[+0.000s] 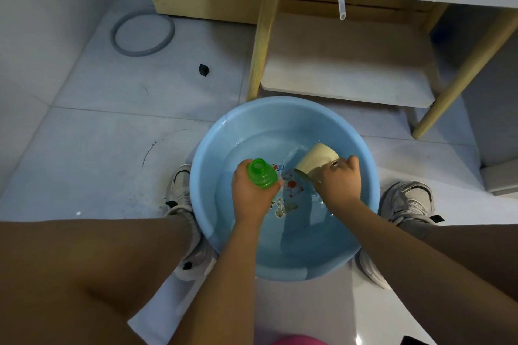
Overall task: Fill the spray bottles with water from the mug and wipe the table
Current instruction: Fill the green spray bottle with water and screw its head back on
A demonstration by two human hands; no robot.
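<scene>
Bottle (261,173) upright, open neck up, clamped in left hand (251,193) over basin (207,176). Mug (316,160) tipped on its side, mouth down-left into the water, base up-right, gripped at the handle by right hand (339,180). Hands close together, bottle just left of mug.
</scene>
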